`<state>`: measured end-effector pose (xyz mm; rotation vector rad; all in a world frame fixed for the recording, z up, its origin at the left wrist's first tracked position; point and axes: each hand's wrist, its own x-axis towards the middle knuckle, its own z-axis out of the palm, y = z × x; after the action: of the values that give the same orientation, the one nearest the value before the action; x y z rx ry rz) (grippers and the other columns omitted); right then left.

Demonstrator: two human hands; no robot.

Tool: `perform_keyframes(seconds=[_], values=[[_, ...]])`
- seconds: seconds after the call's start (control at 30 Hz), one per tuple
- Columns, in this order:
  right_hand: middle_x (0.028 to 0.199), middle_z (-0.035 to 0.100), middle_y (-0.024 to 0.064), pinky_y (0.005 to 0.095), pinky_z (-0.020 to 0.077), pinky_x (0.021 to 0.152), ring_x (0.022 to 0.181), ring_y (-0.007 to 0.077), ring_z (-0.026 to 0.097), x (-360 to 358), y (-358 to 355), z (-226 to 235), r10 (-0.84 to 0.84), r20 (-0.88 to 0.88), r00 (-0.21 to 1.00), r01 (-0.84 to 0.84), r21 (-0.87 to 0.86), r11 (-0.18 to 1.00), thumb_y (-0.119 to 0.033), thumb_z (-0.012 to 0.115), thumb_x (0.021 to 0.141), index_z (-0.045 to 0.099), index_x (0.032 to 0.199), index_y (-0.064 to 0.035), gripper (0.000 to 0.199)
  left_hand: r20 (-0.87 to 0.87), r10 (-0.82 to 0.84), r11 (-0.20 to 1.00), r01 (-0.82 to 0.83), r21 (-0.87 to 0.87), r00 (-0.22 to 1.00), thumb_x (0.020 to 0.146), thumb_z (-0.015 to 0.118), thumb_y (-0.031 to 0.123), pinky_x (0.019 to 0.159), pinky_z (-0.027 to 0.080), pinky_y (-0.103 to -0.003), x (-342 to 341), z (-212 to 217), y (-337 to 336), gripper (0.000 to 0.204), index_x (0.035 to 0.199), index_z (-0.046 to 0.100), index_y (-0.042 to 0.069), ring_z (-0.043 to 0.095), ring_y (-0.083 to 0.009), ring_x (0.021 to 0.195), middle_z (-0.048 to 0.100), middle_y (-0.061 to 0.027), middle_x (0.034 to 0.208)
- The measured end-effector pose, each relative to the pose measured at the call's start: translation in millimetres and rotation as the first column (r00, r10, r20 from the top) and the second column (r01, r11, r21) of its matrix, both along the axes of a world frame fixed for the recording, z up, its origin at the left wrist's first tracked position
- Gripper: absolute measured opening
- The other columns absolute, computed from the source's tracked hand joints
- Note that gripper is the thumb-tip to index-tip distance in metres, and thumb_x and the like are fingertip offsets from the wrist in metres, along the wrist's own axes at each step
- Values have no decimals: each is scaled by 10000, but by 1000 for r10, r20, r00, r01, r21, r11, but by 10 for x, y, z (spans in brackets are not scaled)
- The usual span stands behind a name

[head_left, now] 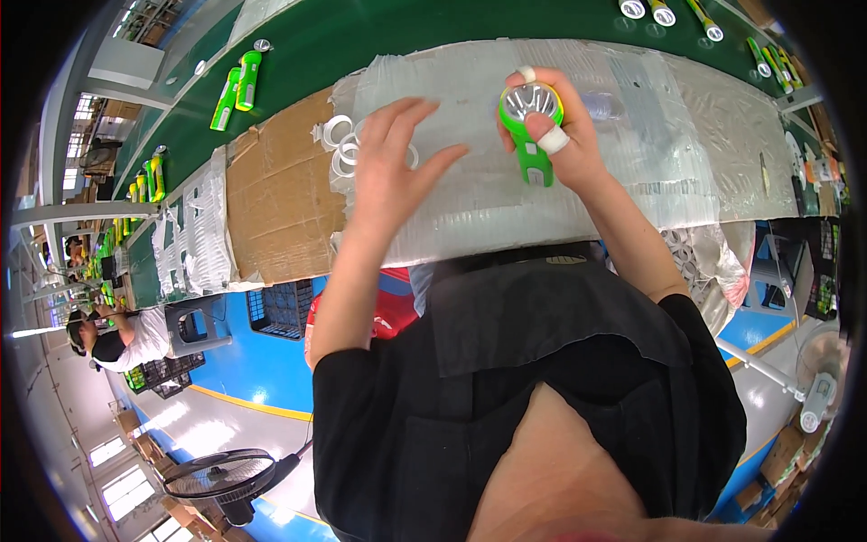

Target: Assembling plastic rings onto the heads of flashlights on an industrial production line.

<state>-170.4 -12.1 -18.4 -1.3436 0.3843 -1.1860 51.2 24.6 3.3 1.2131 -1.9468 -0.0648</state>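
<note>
My right hand [571, 135] grips a green flashlight [533, 155] by its head, with the shiny reflector facing up and the handle pointing toward me. White wraps cover the thumb and one finger of that hand. My left hand [396, 158] hovers over the plastic-covered worktop [470, 203] with its fingers apart and nothing in them. Behind and beside it lie several white rings [338, 132], partly hidden by the hand.
Brown cardboard [280, 190] covers the bench to the left. Green flashlights [246, 81] lie on the green belt [361, 41] beyond, more at the far right. A clear plastic roll [601, 106] lies right of my hand. Another person [135, 339] sits at far left; a fan [221, 474] stands behind.
</note>
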Motion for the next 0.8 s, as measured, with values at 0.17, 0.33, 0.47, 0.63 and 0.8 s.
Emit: perform_keyframes(seconds=[0.17,0.33,0.47,0.63,0.8], values=[[936,569,68,280,511,640,766,128,580,9,-82,-109,-102,-27,994,101,-46,994,-141,599,922,495,1191,-88,294,405,79,981,-143,129,911,687,814,290,904,430,-444,494,-276,155,279,879,705,120,539,-324,1090,606,-122,1129],[861,573,74,298,481,631,718,153,569,60,-41,-84,-138,-79,987,132,-78,988,-208,586,934,465,1207,-78,326,-71,16,985,-3,173,997,731,806,153,808,486,-389,351,-292,57,220,905,691,80,591,-301,1064,615,-122,1157],[979,554,46,267,515,642,800,112,576,25,-48,-70,-107,-68,992,105,-33,994,-122,603,914,486,1185,-94,296,-509,-201,947,299,117,837,708,824,75,753,502,-319,-160,89,-62,242,898,674,63,603,-239,1023,619,-138,1140],[986,561,51,271,516,638,744,113,593,64,-33,-59,-192,-110,975,187,-54,981,-135,588,932,468,1229,-84,324,-262,-251,968,247,-47,932,641,870,152,716,502,-310,-469,274,-161,272,869,734,93,583,-197,877,582,-70,1028],[1037,560,64,290,521,712,844,137,598,-3,-47,-57,-97,-54,994,97,-18,995,-204,563,958,446,1276,-78,361,-243,-255,966,260,-13,936,633,871,161,716,507,-316,-484,260,-202,285,876,737,98,582,-202,879,584,-67,1025]])
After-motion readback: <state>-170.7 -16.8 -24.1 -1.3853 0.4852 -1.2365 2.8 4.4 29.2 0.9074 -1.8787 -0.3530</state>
